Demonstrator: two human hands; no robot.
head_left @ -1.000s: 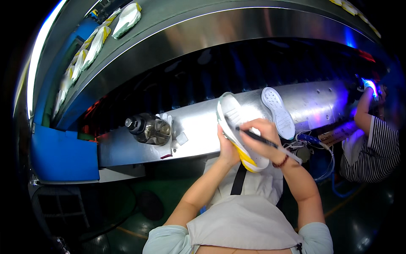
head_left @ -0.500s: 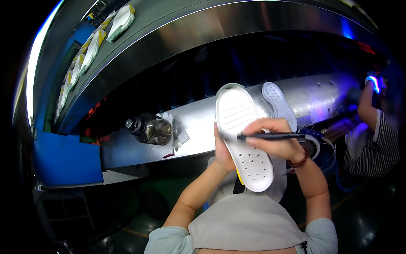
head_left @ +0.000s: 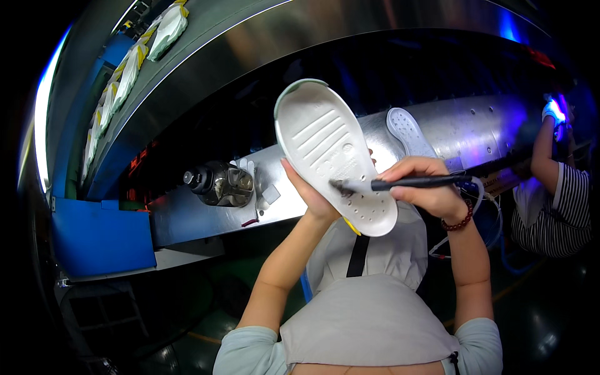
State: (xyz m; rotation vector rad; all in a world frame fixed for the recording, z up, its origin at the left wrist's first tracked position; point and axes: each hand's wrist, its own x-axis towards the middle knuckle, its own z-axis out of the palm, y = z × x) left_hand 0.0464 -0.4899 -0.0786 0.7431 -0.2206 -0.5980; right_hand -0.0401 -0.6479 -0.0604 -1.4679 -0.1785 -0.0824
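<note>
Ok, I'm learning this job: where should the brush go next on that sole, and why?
Probably a short stroke toward the heel end. The right hand holds the brush with its tip on the middle of the white sole, which the left hand props up from behind, so neighbouring surface lies within easy reach.

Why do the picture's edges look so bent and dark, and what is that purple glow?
Head view: the fisheye lens bows the steel ledge and blackens the corners; glare streaks the metal; violet light glows far right by a co-worker's hand; the white shoe sole stays sharp and well lit.
</note>
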